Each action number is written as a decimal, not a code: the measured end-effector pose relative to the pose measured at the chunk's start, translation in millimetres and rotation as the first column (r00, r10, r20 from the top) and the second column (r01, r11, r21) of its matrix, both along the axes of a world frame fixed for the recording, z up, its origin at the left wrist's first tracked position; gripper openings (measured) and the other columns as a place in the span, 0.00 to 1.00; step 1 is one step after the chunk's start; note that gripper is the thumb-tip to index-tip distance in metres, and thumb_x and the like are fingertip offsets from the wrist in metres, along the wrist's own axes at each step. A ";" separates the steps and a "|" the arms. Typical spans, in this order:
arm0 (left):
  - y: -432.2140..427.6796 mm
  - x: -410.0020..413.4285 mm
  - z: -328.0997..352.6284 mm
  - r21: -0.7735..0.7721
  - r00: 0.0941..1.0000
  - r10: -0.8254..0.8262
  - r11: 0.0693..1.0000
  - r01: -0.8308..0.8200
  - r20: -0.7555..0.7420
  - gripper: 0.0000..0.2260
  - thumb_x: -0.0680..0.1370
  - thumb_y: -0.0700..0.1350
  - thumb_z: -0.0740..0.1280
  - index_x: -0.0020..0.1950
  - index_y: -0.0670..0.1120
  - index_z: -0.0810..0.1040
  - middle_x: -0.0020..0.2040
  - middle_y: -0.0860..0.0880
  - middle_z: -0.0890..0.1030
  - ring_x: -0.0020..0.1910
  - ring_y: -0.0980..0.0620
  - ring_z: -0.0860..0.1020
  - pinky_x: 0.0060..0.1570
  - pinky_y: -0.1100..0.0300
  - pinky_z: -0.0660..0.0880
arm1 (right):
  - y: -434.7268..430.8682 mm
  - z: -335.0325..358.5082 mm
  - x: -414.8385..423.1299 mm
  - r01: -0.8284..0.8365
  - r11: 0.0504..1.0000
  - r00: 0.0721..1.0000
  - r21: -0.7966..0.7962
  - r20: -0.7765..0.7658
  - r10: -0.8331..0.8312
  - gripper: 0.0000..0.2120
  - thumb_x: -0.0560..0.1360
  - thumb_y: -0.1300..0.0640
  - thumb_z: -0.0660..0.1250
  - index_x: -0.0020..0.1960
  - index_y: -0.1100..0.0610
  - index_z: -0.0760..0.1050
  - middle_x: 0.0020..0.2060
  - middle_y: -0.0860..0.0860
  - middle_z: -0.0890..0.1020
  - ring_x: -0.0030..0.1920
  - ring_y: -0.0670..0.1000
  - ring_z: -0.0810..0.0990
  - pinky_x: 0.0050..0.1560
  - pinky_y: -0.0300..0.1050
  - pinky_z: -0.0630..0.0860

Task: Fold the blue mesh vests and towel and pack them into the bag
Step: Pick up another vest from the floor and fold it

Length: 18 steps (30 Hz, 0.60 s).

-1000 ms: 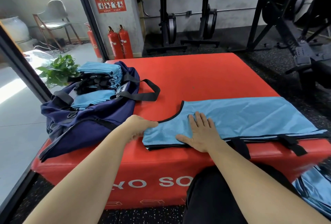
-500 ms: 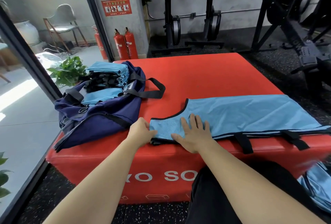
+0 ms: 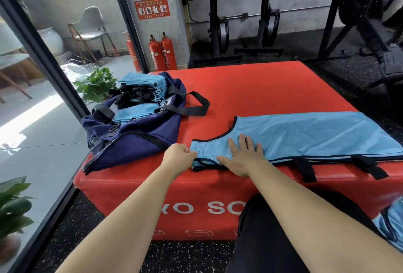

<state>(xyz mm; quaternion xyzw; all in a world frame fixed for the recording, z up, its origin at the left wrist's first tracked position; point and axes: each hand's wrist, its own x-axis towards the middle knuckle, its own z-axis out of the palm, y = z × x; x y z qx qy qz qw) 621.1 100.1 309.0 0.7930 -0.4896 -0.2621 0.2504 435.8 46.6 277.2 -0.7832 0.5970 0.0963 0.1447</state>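
Head view is showing the left hand (image 3: 180, 156) pinching the shoulder end of the blue mesh vest (image 3: 305, 135), now drawn taut on the red padded box (image 3: 261, 89), right hand (image 3: 242, 157) pressing spread flat; folding toward the navy duffel bag (image 3: 135, 133) is coming next.

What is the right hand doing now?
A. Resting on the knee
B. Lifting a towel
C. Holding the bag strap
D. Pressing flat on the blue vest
D: the right hand lies open, palm down, on the vest, while the left hand pinches its end.
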 end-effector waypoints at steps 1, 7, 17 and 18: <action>0.8 -2.0 0.0 -0.045 0.999 0.015 0.999 -0.016 -0.029 0.13 0.74 0.42 0.66 0.30 0.45 0.69 0.29 0.47 0.76 0.25 0.54 0.69 0.27 0.62 0.63 | -1.1 2.7 0.0 0.007 1.000 1.000 0.017 0.017 -0.007 0.39 0.77 0.29 0.42 0.80 0.48 0.37 0.78 0.56 0.35 0.77 0.58 0.34 0.75 0.63 0.37; 6.8 -3.4 -5.2 0.077 0.990 0.049 0.996 -0.039 -0.134 0.11 0.76 0.35 0.64 0.35 0.43 0.72 0.31 0.44 0.81 0.18 0.58 0.71 0.27 0.64 0.69 | -3.0 9.2 -2.7 -0.008 0.999 0.999 0.031 0.034 0.007 0.39 0.77 0.29 0.44 0.80 0.48 0.41 0.78 0.57 0.38 0.78 0.59 0.36 0.75 0.63 0.41; -2.3 -7.2 -10.2 -0.154 0.912 -0.069 0.978 0.142 0.405 0.08 0.80 0.44 0.59 0.56 0.46 0.75 0.53 0.47 0.79 0.54 0.43 0.76 0.49 0.52 0.73 | 2.7 5.8 -3.0 -0.021 0.989 0.997 -0.149 0.071 0.032 0.36 0.79 0.32 0.44 0.80 0.49 0.39 0.78 0.57 0.36 0.77 0.58 0.33 0.74 0.64 0.36; -8.1 -13.4 -13.9 -0.144 0.896 -0.176 0.957 0.253 0.408 0.10 0.81 0.45 0.59 0.59 0.47 0.76 0.58 0.48 0.78 0.59 0.44 0.74 0.55 0.51 0.72 | 3.6 3.0 -3.9 -0.014 0.984 0.998 -0.175 0.063 0.026 0.36 0.79 0.32 0.43 0.80 0.48 0.38 0.78 0.56 0.35 0.77 0.59 0.32 0.74 0.65 0.35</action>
